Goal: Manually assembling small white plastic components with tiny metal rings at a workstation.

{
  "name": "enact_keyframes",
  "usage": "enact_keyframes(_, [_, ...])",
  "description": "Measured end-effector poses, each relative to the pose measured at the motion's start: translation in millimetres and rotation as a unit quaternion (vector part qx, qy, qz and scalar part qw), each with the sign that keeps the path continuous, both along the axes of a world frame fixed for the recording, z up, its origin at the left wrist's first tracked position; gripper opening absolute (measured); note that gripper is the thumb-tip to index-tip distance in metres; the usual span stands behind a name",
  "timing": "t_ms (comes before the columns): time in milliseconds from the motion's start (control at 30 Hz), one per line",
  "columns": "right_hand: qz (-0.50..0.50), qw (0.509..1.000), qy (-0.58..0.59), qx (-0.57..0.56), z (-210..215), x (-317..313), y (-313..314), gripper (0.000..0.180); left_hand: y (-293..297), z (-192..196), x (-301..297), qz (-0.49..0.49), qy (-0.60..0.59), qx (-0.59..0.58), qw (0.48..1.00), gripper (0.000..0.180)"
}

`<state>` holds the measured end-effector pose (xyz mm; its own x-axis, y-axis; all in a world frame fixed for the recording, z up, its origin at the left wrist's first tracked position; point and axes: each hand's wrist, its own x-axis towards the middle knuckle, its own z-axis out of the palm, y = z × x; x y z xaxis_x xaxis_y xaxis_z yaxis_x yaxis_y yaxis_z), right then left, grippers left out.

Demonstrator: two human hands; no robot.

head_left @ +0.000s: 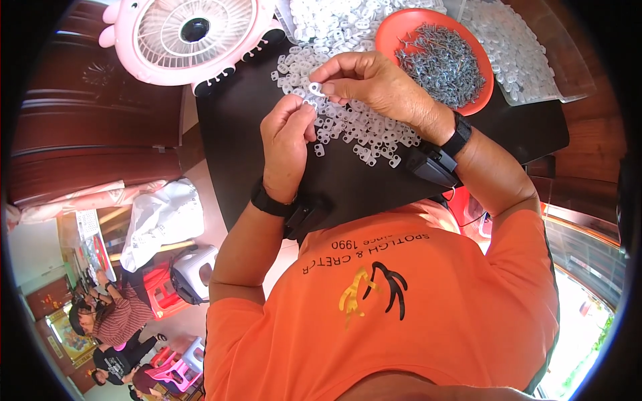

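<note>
My right hand (378, 83) pinches a small white plastic piece with a round hole (317, 89) between thumb and fingertips. Just below and to its left, my left hand (286, 134) has thumb and forefinger pressed together. A bit of white shows at those fingertips, too small to name. Both hands are close together above a loose pile of similar white plastic pieces (371, 130) on the dark table (247, 154). Beyond my right wrist, an orange-red plate (386, 40) holds a heap of small grey metal screws or nails (445, 67).
A pink fan (194, 30) stands at the table's far left. Clear bins of white pieces sit at the back, one at the right (515, 57). Black bands with small boxes (431, 164) circle my wrists. People (120, 317), stools (164, 291) and a white bag (164, 220) are at the left.
</note>
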<state>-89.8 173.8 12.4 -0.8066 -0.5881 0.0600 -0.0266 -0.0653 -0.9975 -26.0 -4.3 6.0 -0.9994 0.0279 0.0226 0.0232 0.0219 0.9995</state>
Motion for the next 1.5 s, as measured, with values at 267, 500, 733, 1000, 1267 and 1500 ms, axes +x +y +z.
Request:
enact_keyframes(267, [0.001,1.0,0.013,0.009,0.1,1.1,-0.2,0.022,0.4,-1.2,0.9,0.003,0.004,-0.004,1.0,0.018])
enact_keyframes(500, [0.006,1.0,0.013,0.01,0.0,1.9,-0.8,0.02,-0.8,-2.1,0.8,-0.002,0.001,-0.004,1.0,0.018])
enact_keyframes(733, [-0.004,0.998,0.06,0.036,-5.0,6.3,-5.6,0.018,-0.3,-4.6,1.7,-0.006,0.007,-0.023,1.0,0.018])
enact_keyframes(1000, [-0.009,0.997,0.073,0.032,-2.4,12.4,-8.2,0.019,-2.2,-5.2,2.9,-0.011,0.012,-0.022,1.0,0.019])
enact_keyframes(1267, [-0.065,0.981,0.171,0.067,-4.2,17.8,-12.3,0.024,-4.2,-11.4,-0.7,-0.02,-0.012,0.045,0.999,0.025])
enact_keyframes(1500, [-0.054,0.939,0.317,0.123,-0.1,18.0,-9.9,0.029,-2.7,-6.9,-0.2,-0.021,-0.024,0.018,0.999,0.028])
